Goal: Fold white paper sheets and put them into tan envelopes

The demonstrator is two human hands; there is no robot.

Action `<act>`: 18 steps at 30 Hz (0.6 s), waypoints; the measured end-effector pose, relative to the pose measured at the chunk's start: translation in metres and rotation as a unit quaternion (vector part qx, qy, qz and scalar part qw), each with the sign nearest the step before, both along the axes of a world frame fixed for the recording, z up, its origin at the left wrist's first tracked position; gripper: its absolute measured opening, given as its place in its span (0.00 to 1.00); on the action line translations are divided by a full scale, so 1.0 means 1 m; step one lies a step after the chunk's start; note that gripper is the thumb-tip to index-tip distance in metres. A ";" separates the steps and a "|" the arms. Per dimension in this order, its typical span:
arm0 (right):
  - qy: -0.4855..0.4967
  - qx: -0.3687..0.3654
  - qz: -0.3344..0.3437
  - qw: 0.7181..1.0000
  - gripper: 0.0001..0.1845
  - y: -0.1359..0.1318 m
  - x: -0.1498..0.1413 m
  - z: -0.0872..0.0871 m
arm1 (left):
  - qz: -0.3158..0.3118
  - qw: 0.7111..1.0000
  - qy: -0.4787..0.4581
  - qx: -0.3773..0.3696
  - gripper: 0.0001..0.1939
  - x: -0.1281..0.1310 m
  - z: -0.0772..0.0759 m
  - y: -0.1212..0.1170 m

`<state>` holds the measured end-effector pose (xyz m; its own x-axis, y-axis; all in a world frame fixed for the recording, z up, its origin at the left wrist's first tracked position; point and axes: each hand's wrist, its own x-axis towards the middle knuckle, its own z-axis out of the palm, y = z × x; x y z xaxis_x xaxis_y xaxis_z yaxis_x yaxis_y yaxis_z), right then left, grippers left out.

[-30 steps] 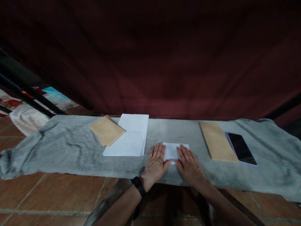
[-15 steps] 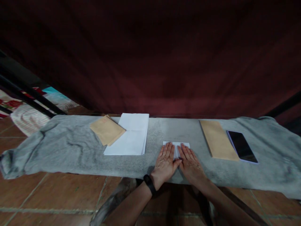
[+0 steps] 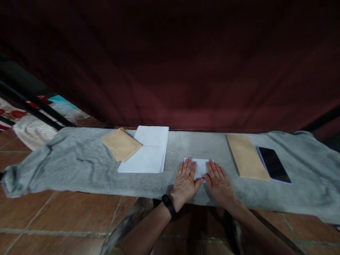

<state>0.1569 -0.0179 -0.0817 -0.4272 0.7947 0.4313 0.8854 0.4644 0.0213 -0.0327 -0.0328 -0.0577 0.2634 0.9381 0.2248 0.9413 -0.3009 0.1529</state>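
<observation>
A small folded white paper [image 3: 201,168] lies on the grey cloth in front of me. My left hand [image 3: 186,182] rests flat on its left side, fingers stretched forward, with a black band [image 3: 169,206] on the wrist. On the paper's right side my right hand [image 3: 219,182] is pressed down flat, fingers extended. Both hands cover much of the paper; its middle and far edge show between them. The thumbs point toward each other near the paper's close edge, slightly apart.
Left of the hands lies a stack of white sheets [image 3: 148,152], with brown envelopes [image 3: 121,143] overlapping its left side. To the right are a brown envelope stack [image 3: 247,156] and a phone [image 3: 274,164]. Grey cloth [image 3: 79,163] covers the bench; a dark red curtain [image 3: 199,88] hangs behind.
My right hand has slid right across the paper, widening the gap between the hands and baring more of the middle. My left hand has barely moved.
</observation>
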 end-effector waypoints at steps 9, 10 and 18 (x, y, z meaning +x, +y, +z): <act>0.012 -0.004 -0.038 0.999 0.33 0.002 0.009 0.003 | 0.004 0.999 0.034 -0.007 0.39 0.002 0.001 0.000; 0.014 -0.004 -0.039 0.999 0.33 0.003 0.010 0.003 | 0.005 0.999 0.033 -0.008 0.39 0.002 0.001 0.001; 0.056 -0.042 0.012 0.997 0.33 0.009 0.000 0.010 | 0.000 1.000 0.022 -0.004 0.37 0.002 0.000 0.001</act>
<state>0.1567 -0.0091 -0.0721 -0.3990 0.8207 0.4091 0.8688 0.4810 -0.1176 -0.0304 -0.0321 -0.0574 0.2731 0.9399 0.2049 0.9471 -0.3001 0.1141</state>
